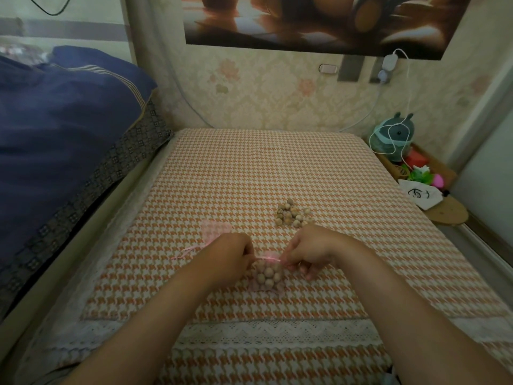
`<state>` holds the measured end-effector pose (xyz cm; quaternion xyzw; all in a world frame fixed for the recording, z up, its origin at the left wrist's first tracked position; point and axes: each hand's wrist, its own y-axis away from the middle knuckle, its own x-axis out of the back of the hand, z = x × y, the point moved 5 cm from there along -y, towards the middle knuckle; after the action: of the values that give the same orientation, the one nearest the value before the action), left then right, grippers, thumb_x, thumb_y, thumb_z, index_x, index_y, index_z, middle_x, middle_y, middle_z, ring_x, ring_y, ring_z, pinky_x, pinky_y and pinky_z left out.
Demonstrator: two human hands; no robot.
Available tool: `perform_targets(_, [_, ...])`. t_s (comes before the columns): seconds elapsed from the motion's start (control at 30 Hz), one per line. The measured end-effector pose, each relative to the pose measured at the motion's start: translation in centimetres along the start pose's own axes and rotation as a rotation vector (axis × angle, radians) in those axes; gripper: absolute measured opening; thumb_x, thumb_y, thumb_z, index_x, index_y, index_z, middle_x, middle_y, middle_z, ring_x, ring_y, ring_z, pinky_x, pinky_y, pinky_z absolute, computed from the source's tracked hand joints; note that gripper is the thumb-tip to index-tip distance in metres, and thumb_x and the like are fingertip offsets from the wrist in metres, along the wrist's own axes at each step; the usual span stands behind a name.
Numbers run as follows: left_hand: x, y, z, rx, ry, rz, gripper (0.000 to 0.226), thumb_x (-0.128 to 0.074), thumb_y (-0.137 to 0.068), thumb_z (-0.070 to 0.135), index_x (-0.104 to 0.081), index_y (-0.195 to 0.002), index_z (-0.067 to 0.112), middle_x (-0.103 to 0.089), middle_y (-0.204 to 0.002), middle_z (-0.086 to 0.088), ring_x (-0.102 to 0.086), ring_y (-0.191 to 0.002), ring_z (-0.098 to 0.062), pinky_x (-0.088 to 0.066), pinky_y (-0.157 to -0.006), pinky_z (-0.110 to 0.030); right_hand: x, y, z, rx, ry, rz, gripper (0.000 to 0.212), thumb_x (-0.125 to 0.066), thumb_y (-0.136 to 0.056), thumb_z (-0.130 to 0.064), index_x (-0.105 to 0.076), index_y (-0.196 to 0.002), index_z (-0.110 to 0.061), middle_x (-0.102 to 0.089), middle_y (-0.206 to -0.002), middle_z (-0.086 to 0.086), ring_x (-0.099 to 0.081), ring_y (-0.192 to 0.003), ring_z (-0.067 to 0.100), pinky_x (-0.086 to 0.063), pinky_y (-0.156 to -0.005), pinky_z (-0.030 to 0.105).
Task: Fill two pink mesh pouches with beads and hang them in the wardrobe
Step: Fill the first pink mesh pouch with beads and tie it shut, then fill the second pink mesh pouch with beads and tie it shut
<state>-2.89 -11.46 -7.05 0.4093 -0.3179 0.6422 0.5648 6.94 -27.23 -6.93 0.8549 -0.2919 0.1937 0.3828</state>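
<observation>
1. Head view, counts: two pink mesh pouches lie on the bed (249, 168). There is one heap of loose wooden beads (290, 213), packed too closely to count one by one, and two hands are in view.
2. The filled pouch (268, 275) sits at lower centre of the frame, between the two hands. Round beads bulge through its mesh and its neck is gathered.
3. The empty pouch (215, 230) lies flat just left of centre, above the left wrist. Its pink ribbon (188, 250) trails out to the left.
4. The bead heap rests right of centre, just above the right hand and apart from both pouches.
5. The left hand (231, 257) has its fingers curled and pinches the pink drawstring (259, 258) at the left side of the filled pouch's neck.
6. The right hand (308, 252) is also curled and pinches the drawstring on the right side of the neck.
7. Surroundings: a dark blue quilt (55, 120) is piled at the left of the frame. A poster (319, 20) hangs at top centre.
8. At the right edge, beside the bed, are a grey-green plush toy (394, 133), a white cable (408, 87) looping over it, and a white bag (420, 194) with a drawn face.
9. Both forearms cross the lower frame and hide part of the bed cover.
</observation>
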Motion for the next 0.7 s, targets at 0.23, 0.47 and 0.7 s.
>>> perform_targets(0.23, [0.0, 0.2, -0.4, 0.022, 0.005, -0.040, 0.012, -0.058, -0.097, 0.025, -0.064, -0.089, 0.017, -0.067, -0.085, 0.001, -0.063, -0.078, -0.016, -0.057, -0.074, -0.038, -0.2, -0.1, 0.1, -0.013, 0.050, -0.025, 0.013, -0.075, -0.090, -0.009, -0.077, -0.097, 0.002, -0.073, -0.078, 0.012, -0.061, -0.054, 0.015, -0.060, -0.053, 0.031])
perform_targets(0.47, [-0.4, 0.8, 0.2, 0.027, 0.175, -0.080, 0.029, -0.061, -0.089, 0.051, -0.062, -0.106, 0.027, -0.065, -0.093, 0.009, -0.063, -0.083, -0.007, -0.055, -0.074, -0.028, -0.5, 0.7, 0.0, -0.053, 0.139, -0.063, 0.025, -0.060, -0.101, -0.018, -0.072, -0.110, 0.002, -0.075, -0.085, 0.011, -0.067, -0.057, 0.019, -0.058, -0.048, 0.031])
perform_targets(0.7, [-0.9, 1.1, 0.4, 0.045, 0.218, -0.088, 0.064, -0.085, -0.067, 0.044, -0.062, -0.122, 0.021, -0.063, -0.091, 0.013, -0.062, -0.080, -0.003, -0.051, -0.067, -0.022, -2.1, 1.5, -1.2, -0.038, 0.102, -0.147, 0.029, -0.048, -0.102, -0.014, -0.068, -0.113, 0.004, -0.077, -0.098, 0.020, -0.074, -0.073, 0.027, -0.065, -0.070, 0.045])
